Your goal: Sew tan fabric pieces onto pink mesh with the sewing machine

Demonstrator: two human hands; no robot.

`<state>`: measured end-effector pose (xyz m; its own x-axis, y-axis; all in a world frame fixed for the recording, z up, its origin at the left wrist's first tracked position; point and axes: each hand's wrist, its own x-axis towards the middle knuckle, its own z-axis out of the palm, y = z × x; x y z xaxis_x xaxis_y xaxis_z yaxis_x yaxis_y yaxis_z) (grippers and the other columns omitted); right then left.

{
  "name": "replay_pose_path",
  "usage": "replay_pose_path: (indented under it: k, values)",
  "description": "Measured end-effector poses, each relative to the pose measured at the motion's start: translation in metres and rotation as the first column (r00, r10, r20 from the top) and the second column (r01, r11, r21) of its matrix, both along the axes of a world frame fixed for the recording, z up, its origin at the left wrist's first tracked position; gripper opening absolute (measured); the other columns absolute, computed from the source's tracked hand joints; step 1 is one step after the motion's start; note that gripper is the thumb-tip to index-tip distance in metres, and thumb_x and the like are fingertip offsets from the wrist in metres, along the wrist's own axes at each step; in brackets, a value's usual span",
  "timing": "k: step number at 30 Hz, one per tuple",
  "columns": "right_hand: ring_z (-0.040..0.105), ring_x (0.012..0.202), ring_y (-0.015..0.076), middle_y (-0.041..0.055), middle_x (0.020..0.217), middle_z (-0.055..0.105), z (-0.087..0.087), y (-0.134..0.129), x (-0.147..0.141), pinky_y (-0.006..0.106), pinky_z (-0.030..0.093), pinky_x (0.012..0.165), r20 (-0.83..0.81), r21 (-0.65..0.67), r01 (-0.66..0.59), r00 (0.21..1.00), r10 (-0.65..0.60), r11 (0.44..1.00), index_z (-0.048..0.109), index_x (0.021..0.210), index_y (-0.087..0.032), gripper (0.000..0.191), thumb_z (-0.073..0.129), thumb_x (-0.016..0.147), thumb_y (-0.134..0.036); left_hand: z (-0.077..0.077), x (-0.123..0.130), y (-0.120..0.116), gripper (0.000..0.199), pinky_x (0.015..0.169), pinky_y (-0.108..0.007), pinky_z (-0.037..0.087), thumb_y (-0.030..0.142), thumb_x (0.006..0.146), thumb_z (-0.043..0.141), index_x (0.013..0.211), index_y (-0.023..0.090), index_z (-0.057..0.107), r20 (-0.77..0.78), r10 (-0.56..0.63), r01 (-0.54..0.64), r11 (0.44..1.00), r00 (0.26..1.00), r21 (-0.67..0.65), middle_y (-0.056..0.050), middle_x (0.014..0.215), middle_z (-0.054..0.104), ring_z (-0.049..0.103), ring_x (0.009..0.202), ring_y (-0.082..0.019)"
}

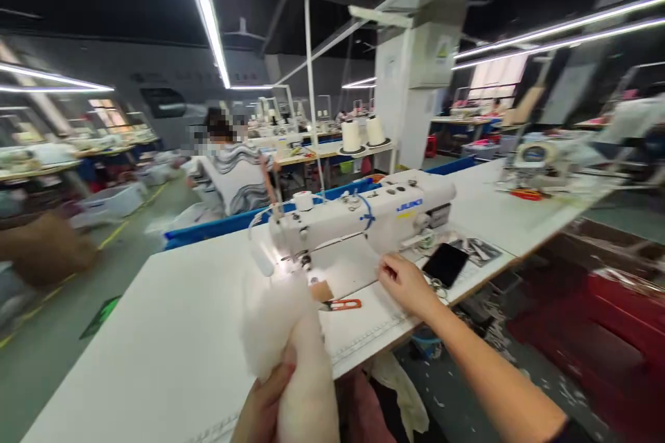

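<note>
My left hand is closed around a white fluffy piece of fabric, which hangs over the table's front edge. The upper end of the fabric is blurred and lies near the needle area of a white sewing machine. My right hand rests by the right part of the machine bed with its fingers curled together; whatever is in them, if anything, is hidden. Orange-handled thread snips and a small tan block lie between my two hands.
A black phone lies on the white table right of my right hand. Two thread cones stand behind the machine. A person in a patterned top sits beyond the table. A red stool-like object is at right.
</note>
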<state>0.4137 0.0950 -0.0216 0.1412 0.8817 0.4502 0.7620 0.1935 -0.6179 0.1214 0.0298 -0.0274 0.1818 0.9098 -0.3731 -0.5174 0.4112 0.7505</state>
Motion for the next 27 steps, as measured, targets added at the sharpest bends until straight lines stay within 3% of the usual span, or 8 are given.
replay_pose_path:
  k: [3,7,10,13,16,20,24,27]
  values:
    - [0.052,0.069,0.0157,-0.0016,0.075,0.055,0.016,-0.026,-0.047,0.026,0.036,0.063,-0.120,-0.139,-0.436,0.899,0.422,0.889,0.054,0.072,-0.021,0.019,0.058,0.090,-0.022,-0.001,-0.004,-0.004,0.081,0.101,-0.046,0.057,0.033,0.056,0.099,0.130,0.018,0.071,0.074,-0.024,0.026,0.999,0.997,-0.021,-0.013,0.112,0.079,0.072,0.114,-0.039]
    - [0.050,0.076,0.0175,-0.0003,0.078,0.057,0.027,-0.046,-0.090,0.028,0.036,0.067,-0.294,-0.206,-0.664,0.742,0.602,0.719,0.056,0.072,-0.021,0.019,0.062,0.089,-0.025,0.007,-0.003,-0.012,0.081,0.104,-0.046,0.055,0.032,0.054,0.100,0.128,0.014,0.073,0.176,-0.095,0.093,0.995,0.980,0.017,-0.016,0.107,0.081,0.074,0.111,-0.039]
    - [0.049,0.078,0.0184,0.0001,0.077,0.057,0.021,-0.044,-0.108,0.029,0.038,0.071,-0.604,-0.147,-0.736,0.596,0.529,0.660,0.057,0.070,-0.020,0.022,0.069,0.085,-0.032,0.006,-0.010,-0.018,0.071,0.101,-0.046,0.056,0.034,0.056,0.099,0.120,0.012,0.076,0.210,-0.148,0.150,0.989,0.966,0.006,-0.016,0.103,0.081,0.074,0.108,-0.038]
    - [0.047,0.071,0.0150,-0.0022,0.069,0.050,0.010,-0.042,-0.118,0.028,0.041,0.070,-0.941,0.028,-0.775,0.192,0.278,0.632,0.055,0.066,-0.020,0.029,0.075,0.080,-0.036,-0.001,-0.028,-0.019,0.067,0.096,-0.044,0.057,0.038,0.059,0.097,0.118,0.013,0.077,0.143,-0.095,0.093,0.995,0.985,0.021,-0.015,0.104,0.081,0.075,0.104,-0.036]
    - [0.027,0.047,0.0072,-0.0101,0.053,0.028,0.008,-0.047,-0.117,0.022,0.032,0.052,-0.984,0.179,-0.768,-0.133,0.121,0.615,0.066,0.078,-0.018,0.021,0.075,0.086,-0.035,0.000,-0.051,-0.015,0.053,0.093,-0.042,0.057,0.043,0.071,0.088,0.114,0.015,0.077,-0.175,-0.004,0.034,0.985,0.985,0.170,-0.014,0.112,0.079,0.072,0.105,-0.034]
    - [0.008,0.037,0.0055,-0.0147,0.049,0.022,0.027,-0.062,-0.107,0.020,0.018,0.043,-0.964,0.202,-0.806,-0.063,0.258,0.557,0.056,0.146,-0.022,0.047,0.061,0.102,-0.038,0.017,-0.071,-0.013,0.025,0.096,-0.042,0.053,0.031,0.087,0.065,0.108,0.021,0.074,-0.779,0.215,0.371,0.784,0.589,0.497,-0.009,0.115,0.075,0.066,0.108,-0.031]
    - [0.034,0.044,0.0092,-0.0080,0.060,0.048,0.062,-0.086,-0.117,0.020,0.032,0.047,-0.665,-0.018,-0.915,0.313,0.679,0.404,0.029,0.165,-0.028,0.061,0.046,0.108,-0.043,0.029,-0.065,-0.016,0.020,0.084,-0.044,0.050,0.012,0.082,0.053,0.094,0.019,0.067,-0.888,0.459,0.664,0.658,0.019,0.354,-0.012,0.101,0.069,0.059,0.092,-0.029]
    - [0.055,0.063,0.0147,0.0024,0.085,0.071,0.079,-0.105,-0.136,0.024,0.043,0.062,-0.061,-0.330,-0.906,0.300,0.952,0.264,0.046,0.157,-0.027,0.054,0.051,0.103,-0.033,0.035,-0.065,-0.009,0.017,0.084,-0.045,0.051,0.018,0.084,0.054,0.094,0.018,0.068,-0.911,0.413,0.660,0.683,0.004,0.313,-0.013,0.097,0.069,0.060,0.090,-0.030]
